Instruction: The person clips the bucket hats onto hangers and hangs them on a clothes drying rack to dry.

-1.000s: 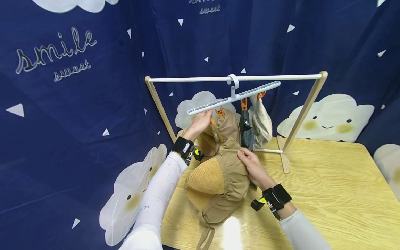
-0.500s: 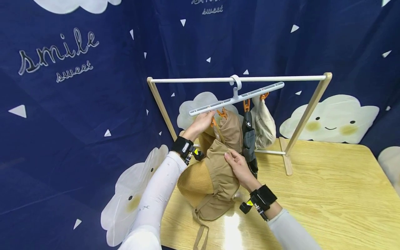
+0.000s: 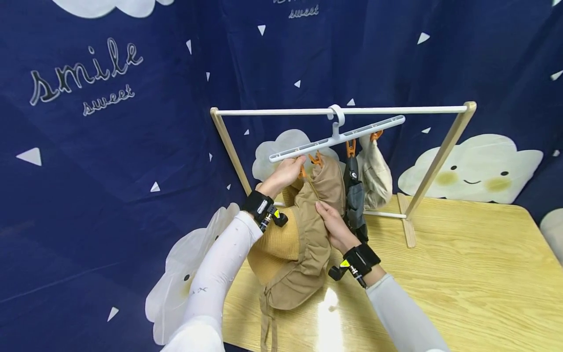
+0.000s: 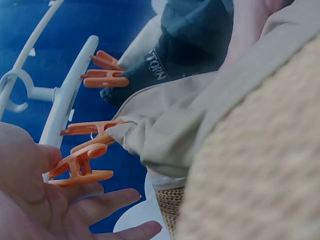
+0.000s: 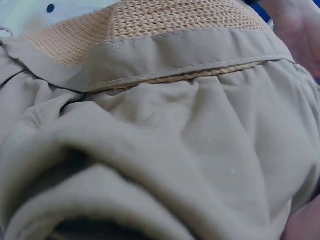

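My left hand (image 3: 286,173) pinches an orange clip (image 4: 80,167) under the white hanger (image 3: 308,146) between thumb and forefinger, its other fingers spread out. The clip's ends stand apart in the left wrist view, with nothing between them. Below it, my right hand (image 3: 333,225) grips the edge of a tan fabric sun hat (image 3: 314,254) with a yellowish woven straw part (image 5: 185,20). The hat hangs tilted over the table, its strap trailing down. Its upper edge reaches close under the pinched clip. Most of my right hand is hidden by the fabric in the right wrist view.
The hanger tilts on the white rail (image 3: 396,110) of a wooden rack (image 3: 444,151). Other orange clips hold a second tan hat (image 3: 331,183), a dark cap (image 3: 355,195) and a cream cap (image 3: 376,183). A wood-grain table (image 3: 475,264) lies below, a blue curtain (image 3: 132,195) behind.
My right hand has moved left and upward with the sun hat, bringing its upper edge nearer the clip. My left hand keeps pinching the clip in about the same place.
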The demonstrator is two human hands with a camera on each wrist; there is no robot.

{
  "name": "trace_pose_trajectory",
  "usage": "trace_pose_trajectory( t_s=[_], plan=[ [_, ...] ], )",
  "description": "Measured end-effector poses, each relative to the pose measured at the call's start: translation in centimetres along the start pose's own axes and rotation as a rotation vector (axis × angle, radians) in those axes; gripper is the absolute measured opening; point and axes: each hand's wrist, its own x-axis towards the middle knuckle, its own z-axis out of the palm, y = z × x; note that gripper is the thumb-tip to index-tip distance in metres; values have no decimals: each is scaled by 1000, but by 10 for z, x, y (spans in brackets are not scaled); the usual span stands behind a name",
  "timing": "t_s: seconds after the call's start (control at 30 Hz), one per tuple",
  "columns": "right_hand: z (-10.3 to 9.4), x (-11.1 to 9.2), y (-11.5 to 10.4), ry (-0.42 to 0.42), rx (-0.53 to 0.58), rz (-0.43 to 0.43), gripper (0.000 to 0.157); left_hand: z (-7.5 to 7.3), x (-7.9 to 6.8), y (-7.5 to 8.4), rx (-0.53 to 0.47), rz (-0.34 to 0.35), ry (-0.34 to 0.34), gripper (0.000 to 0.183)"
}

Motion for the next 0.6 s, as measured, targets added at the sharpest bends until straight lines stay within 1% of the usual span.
trace_pose_trajectory(
  t_s=[0.1,0.2,0.37,0.47,0.6],
  plan=[
    [2,8,2,-16,18,18,60,-3,0,-1,4,19,-15,40],
    [-2,13,2,-33,42,28,59,-3,-1,2,-17,30,-48,44],
    [-4,20,-3,-70,61,37,62,-6,-3,4,-44,19,-63,46],
    [-2,25,-9,-77,65,33,63,-7,-4,5,-51,10,-74,50],
    [4,31,-17,-87,75,31,60,-7,-5,5,-71,-11,-77,49]
  ],
)
